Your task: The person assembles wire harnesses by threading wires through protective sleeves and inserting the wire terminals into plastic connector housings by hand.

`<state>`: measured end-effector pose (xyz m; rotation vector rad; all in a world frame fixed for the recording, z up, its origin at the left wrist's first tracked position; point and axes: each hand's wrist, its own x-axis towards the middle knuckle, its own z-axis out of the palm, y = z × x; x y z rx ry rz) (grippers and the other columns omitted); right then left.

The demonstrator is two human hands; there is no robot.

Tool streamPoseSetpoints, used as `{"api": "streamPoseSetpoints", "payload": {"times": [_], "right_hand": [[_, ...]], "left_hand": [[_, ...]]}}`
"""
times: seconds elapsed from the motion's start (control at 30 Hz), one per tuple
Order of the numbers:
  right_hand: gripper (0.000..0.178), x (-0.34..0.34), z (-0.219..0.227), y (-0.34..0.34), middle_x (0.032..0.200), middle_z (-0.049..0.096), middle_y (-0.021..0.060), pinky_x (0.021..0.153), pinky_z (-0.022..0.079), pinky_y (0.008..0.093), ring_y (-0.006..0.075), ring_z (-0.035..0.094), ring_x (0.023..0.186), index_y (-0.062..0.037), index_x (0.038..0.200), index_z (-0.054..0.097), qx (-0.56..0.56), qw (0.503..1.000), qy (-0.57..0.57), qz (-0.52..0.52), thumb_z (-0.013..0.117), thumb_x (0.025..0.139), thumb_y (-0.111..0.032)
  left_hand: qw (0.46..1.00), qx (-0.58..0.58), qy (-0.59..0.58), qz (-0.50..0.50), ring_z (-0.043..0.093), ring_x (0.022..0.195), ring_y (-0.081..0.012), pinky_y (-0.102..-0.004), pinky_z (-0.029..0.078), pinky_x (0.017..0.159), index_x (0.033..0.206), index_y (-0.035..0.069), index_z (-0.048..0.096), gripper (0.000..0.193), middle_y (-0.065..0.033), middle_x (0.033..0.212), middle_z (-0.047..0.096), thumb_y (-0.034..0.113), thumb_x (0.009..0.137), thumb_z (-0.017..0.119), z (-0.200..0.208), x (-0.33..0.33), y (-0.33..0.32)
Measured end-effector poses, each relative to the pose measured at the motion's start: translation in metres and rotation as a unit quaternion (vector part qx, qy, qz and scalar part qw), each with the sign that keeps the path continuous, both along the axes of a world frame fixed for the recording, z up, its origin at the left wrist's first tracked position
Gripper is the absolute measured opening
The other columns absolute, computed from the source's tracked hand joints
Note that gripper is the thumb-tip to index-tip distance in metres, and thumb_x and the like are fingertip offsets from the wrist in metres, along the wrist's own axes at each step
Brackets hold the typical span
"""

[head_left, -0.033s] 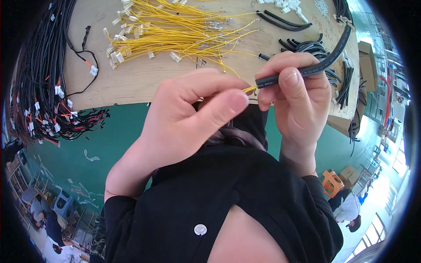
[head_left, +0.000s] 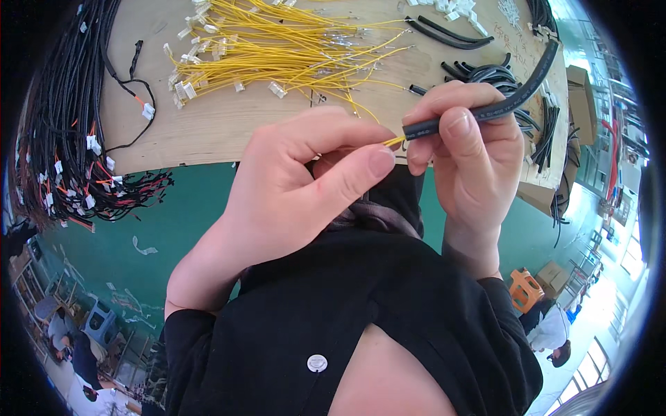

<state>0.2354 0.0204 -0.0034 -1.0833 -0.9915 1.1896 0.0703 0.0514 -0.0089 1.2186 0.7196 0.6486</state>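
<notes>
In front of my chest, my left hand point(head_left: 295, 184) is closed, with thin yellow wires point(head_left: 394, 141) pinched between thumb and fingers. The wire ends run into the near opening of a black tube point(head_left: 517, 100). My right hand point(head_left: 479, 163) grips this tube near that opening, thumb on its side and fingers around it. The tube's free end curves up to the right, past my fingers. How far the wires reach inside is hidden, and my left palm hides the rest of their length.
On the wooden table point(head_left: 208, 132) lie a bundle of yellow wires point(head_left: 277, 66) with white connectors, cut black tubes point(head_left: 451, 35) and white connector pieces point(head_left: 458, 8). Black cable harnesses point(head_left: 76, 104) hang over the left edge. An orange stool point(head_left: 526, 290) and people are farther back.
My left thumb has shifted very slightly toward the tube's opening. The right hand and the tube hold almost the same place.
</notes>
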Motion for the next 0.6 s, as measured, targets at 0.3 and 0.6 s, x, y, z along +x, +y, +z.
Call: {"api": "streamPoseSetpoints", "payload": {"times": [0.3,0.6], "right_hand": [[0.020,0.000,-0.002,-0.002,0.076,0.053,0.0154,0.045,0.042,0.0199,0.0123,0.051,0.051,0.0049,0.082,0.048,0.022,0.999,-0.039,0.018,0.052,0.080,-0.015],[0.018,-0.009,-0.003,-0.010,0.074,0.052,0.0149,0.043,0.040,0.0190,0.0117,0.050,0.050,0.0041,0.082,0.049,0.078,0.994,-0.064,-0.042,0.051,0.080,-0.014]], "left_hand": [[0.998,0.022,0.055,-0.006,0.047,0.071,-0.0079,-0.0188,0.035,0.064,0.081,-0.004,0.057,0.011,-0.0042,0.075,0.053,0.006,0.078,0.052,0.000,0.000,0.002],[0.964,0.248,0.092,0.036,0.045,0.063,-0.0100,-0.0203,0.034,0.058,0.079,-0.002,0.056,0.007,-0.0055,0.068,0.051,0.003,0.076,0.054,0.006,0.008,0.001]]}}
